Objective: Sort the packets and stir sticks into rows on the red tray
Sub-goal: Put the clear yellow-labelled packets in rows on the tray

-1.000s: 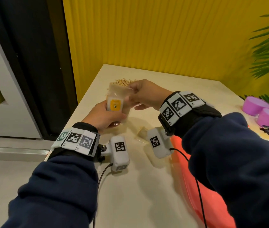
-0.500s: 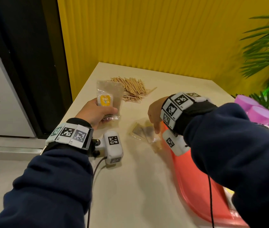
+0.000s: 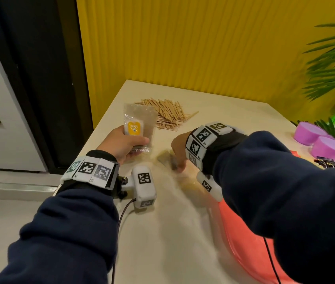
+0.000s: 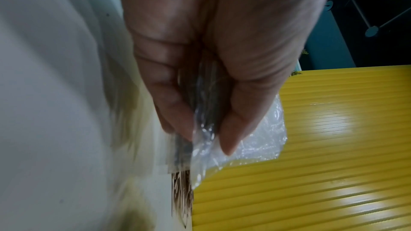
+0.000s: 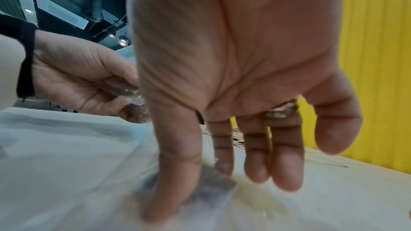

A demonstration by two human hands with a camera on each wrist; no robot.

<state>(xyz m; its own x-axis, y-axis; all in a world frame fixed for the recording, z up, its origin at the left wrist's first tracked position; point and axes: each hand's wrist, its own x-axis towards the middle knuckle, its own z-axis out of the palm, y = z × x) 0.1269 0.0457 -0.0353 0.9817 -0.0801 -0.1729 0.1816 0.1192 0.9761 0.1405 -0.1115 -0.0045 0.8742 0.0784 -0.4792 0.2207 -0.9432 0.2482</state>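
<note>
Cream worktop [image 3: 162, 232], ribbed yellow wall [image 3: 183, 48] beyond. Left fingers [image 4: 231, 129] grasp a clear yellow-labelled packet [image 3: 138, 119]; right wrist view alone shows right fingers [image 5: 175, 173] pinching a grey packet [image 5: 218, 184].

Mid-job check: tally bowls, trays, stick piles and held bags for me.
Purple bowls: 2
Red tray: 1
Stick pile: 1
Bag in left hand: 1
Total: 5
Packets under right hand: too blurred to count.

Dark navy sleeves [image 3: 66, 232] are worn. Black wrist straps [image 3: 227, 141] are faced with white tiles [image 3: 90, 170] printed with square codes. White coded camera housings [image 3: 144, 187] are attached, fed by black cables [image 3: 121, 218]. A ring [image 5: 281, 111] is worn on the right hand [image 5: 244, 59].
</note>
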